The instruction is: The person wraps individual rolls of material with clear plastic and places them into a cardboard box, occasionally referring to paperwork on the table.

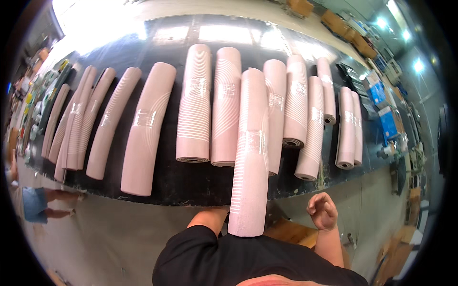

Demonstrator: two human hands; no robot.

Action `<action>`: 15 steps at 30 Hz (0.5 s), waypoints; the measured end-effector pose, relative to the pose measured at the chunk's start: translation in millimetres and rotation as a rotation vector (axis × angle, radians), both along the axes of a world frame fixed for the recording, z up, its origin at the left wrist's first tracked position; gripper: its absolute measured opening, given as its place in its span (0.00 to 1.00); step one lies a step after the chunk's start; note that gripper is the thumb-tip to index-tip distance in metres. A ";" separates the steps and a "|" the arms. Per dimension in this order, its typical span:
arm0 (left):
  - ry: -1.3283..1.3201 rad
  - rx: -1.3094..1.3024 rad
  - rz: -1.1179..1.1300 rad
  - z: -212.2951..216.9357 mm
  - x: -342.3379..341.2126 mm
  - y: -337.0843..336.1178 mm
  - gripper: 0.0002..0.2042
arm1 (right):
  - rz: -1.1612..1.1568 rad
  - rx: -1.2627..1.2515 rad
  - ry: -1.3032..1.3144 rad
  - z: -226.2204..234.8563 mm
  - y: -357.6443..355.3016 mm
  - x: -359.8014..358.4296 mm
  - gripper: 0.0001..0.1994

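Note:
A pink rolled mat (250,190) with white curved lines and a clear tape band stands out in front of my black shirt, its near end overlapping the table's front edge. My left forearm (208,219) reaches behind this roll; the left hand is hidden, so its hold cannot be seen. To the right of the roll, my right hand (323,212) is raised off the table edge, fingers loosely curled and apart, with nothing in it. The closest roll to that hand is another pink rolled mat (311,128) on the table.
Several more taped pink mats, such as a thick roll (148,128), lie across the dark table (210,188). Blue boxes (389,124) stand at its right end. A person's bare legs (59,205) show at the left. Cardboard boxes (348,33) are beyond the table.

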State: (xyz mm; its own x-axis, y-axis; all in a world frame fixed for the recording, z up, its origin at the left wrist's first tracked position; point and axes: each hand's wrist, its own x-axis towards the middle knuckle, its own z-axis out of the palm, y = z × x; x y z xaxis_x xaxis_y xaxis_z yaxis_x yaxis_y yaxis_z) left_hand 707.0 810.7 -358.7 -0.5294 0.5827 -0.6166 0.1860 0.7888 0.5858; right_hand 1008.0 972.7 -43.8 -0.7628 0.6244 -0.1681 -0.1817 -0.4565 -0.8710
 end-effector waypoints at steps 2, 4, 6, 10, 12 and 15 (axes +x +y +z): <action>-0.045 0.070 0.078 4.4 -2.5 -14.9 0.28 | 0.040 0.030 0.035 11.4 15.2 -12.0 0.23; -0.168 0.190 0.169 13.5 4.1 -37.9 0.28 | 0.097 0.122 0.126 15.0 32.5 -21.9 0.25; -0.442 0.399 0.333 23.8 2.7 -64.5 0.29 | 0.103 0.043 0.266 17.0 48.0 -44.9 0.29; -1.146 0.792 0.698 59.6 2.0 -135.0 0.29 | 0.363 -0.050 0.442 37.6 51.3 -109.7 0.42; -1.364 0.747 0.792 89.3 -6.3 -175.9 0.32 | 0.360 -0.046 0.443 53.2 34.0 -126.0 0.46; -1.542 0.808 0.761 164.8 -0.6 -228.5 0.40 | 0.312 0.100 0.480 74.4 -8.7 -137.1 0.47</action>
State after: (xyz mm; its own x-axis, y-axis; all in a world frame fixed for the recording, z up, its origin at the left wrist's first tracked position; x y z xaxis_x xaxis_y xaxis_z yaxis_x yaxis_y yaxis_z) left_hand 706.4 582.2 -194.0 -0.1078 0.8739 -0.4739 -0.9928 -0.0693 0.0981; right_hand 870.9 964.0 30.6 -0.8896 0.3524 0.2906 -0.4370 -0.4716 -0.7659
